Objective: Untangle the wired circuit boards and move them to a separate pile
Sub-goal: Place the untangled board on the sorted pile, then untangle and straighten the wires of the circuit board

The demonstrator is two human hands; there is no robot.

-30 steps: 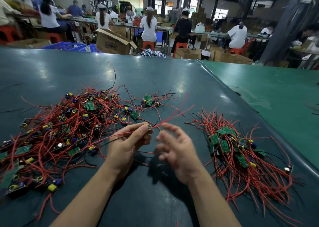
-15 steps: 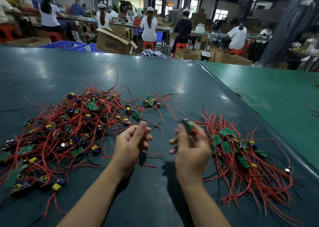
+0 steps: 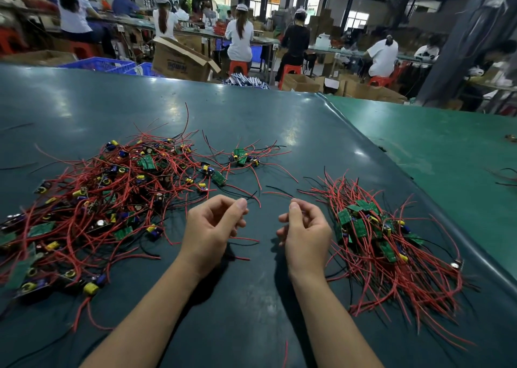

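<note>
Dark green table (image 3: 251, 121): green circuit boards (image 3: 145, 162), tangled red wires (image 3: 84, 199).

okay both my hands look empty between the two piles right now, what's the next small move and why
Probably reach the left hand into the tangled pile and pick one wired board at its near edge. Neither it nor the right hand visibly holds a board, and the sorted pile lies right.

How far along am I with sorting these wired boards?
Done: a smaller sorted pile of boards with combed-out red leads lies by your right hand. In hand: nothing; both hands hover loosely curled, the left hand beside the tangled heap. Left: most of the job, since that heap is clearly bigger, plus a small cluster lying apart behind it.
</note>
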